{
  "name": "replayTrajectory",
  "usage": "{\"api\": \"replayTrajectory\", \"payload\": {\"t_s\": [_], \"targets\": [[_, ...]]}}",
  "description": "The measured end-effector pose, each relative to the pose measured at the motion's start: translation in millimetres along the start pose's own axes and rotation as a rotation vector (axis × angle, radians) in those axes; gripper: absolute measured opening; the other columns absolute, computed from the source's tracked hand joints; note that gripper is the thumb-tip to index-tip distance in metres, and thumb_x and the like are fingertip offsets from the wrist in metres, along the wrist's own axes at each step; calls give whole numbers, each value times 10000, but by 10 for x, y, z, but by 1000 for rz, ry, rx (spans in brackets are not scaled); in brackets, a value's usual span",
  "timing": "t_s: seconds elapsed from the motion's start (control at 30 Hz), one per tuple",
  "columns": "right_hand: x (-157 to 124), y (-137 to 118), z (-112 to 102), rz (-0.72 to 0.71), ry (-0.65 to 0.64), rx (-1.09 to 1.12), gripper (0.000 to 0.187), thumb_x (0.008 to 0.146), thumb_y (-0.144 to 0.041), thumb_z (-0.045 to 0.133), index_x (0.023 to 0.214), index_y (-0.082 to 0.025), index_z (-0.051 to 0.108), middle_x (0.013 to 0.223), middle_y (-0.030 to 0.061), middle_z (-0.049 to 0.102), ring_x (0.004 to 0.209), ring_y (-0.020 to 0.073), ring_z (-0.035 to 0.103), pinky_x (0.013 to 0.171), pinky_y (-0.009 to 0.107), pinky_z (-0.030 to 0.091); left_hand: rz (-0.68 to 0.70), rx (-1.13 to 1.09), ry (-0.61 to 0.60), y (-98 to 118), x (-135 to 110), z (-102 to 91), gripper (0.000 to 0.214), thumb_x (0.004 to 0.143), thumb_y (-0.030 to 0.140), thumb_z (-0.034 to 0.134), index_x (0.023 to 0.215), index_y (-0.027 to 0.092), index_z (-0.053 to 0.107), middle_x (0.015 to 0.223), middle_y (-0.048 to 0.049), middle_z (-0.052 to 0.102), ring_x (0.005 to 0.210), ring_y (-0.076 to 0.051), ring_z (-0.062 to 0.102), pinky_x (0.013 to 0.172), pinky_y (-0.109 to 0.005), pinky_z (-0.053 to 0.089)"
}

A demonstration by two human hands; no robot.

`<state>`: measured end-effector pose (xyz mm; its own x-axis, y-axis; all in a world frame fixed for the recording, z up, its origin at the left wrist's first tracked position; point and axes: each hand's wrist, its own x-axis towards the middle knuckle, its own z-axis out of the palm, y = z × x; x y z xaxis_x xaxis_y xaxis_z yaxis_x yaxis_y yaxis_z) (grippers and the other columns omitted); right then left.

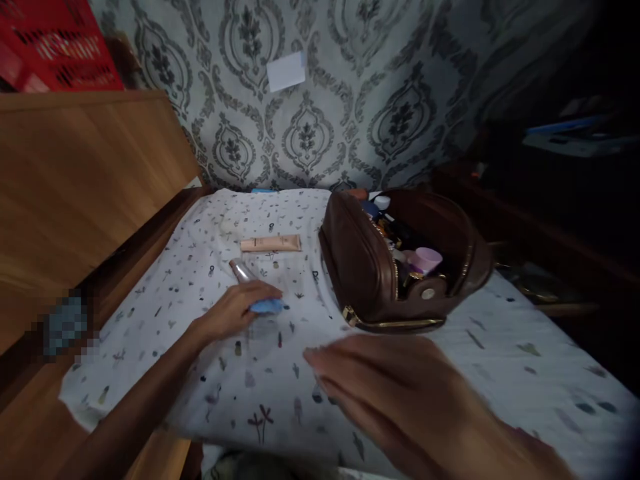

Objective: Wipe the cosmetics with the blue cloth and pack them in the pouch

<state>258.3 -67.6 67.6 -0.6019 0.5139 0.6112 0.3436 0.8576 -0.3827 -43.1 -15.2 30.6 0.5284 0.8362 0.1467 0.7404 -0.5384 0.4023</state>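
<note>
My left hand (240, 307) is over the patterned white cloth (285, 353), its fingers closed on a small light-blue, soft-looking item (267, 306). Directly behind those fingers, a slim silver and pinkish tube (242, 271) sticks out; whether the hand touches it I cannot tell. A beige squeeze tube (271, 243) lies flat on the cloth farther back. Blurred and close to the camera, my right hand (385, 387) is stretched out in front of the bag, with nothing visible in its fingers. The brown makeup bag (357, 267) stands unzipped, holding several cosmetics and a pink-lidded container (425, 260).
A wooden panel (90, 153) rises along the left, with a red plastic basket (65, 50) on top. Patterned wallpaper (305, 140) closes off the back, bearing a white card or switch plate (286, 71). Dark furniture (540, 220) stands to the right.
</note>
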Motion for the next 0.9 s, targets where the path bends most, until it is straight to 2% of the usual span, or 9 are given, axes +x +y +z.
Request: {"api": "replayTrajectory", "payload": {"t_s": [0.13,0.2,0.3,0.37,0.43,0.53,0.7,0.8,0.9], "targets": [[300,251,409,190,-247,94,210,951,-150,567,1115,-197,689,959,50,699,747,155,674,672,272,546,-292,-9,365,-210,-11,-138,421,894,229,426,1273,180,600,1243,-82,691,1133,-244,642,1013,-386,497],[425,330,675,309,-275,188,249,933,-134,581,1162,-176,669,1012,69,689,783,164,667,698,282,541,-395,47,455,-386,-4,-192,415,917,286,414,1275,163,585,1251,-96,672,1141,-250,624,1033,-392,478],[592,339,1051,390,-259,260,244,950,-183,582,1186,-200,645,1079,73,647,924,201,647,825,335,534,-479,106,379,-617,10,-153,440,953,396,403,1262,144,589,1247,-133,654,1176,-268,589,1065,-422,444],[679,302,1249,431,-244,198,205,969,-247,568,1158,-199,633,1112,91,614,1032,244,608,896,382,514,-499,90,295,-708,13,-53,479,962,461,399,1279,151,580,1239,-138,653,1188,-274,580,1064,-437,439],[729,277,1396,455,-285,129,273,953,-266,587,1212,-181,597,1169,121,583,1102,278,564,926,406,501,-489,56,288,-756,7,62,506,960,512,394,1288,170,570,1227,-128,657,1179,-274,587,1049,-446,447],[716,293,1536,462,-336,63,439,907,-261,655,1323,-195,533,1215,115,557,1149,288,517,992,413,466,-449,21,404,-805,-6,180,505,914,591,423,1168,199,616,1138,-106,676,1091,-287,615,1005,-460,466],[557,390,1636,451,-226,119,600,820,-155,657,1392,-244,501,1197,80,537,1105,261,532,958,373,480,-435,-116,546,-799,-4,151,475,798,656,535,921,213,655,893,-60,681,873,-279,635,841,-409,499],[482,459,1626,482,-115,238,696,759,-101,643,1416,-273,490,1243,67,526,1104,242,558,952,358,480,-476,-288,594,-669,35,71,456,764,648,580,825,202,654,753,-25,654,730,-230,605,693,-336,487],[478,548,1565,670,74,505,770,638,-106,759,1364,-244,540,1135,41,590,985,214,603,853,323,494,-566,-464,644,-483,123,-17,485,672,652,657,788,182,658,624,7,591,582,-180,535,543,-287,438]]}}
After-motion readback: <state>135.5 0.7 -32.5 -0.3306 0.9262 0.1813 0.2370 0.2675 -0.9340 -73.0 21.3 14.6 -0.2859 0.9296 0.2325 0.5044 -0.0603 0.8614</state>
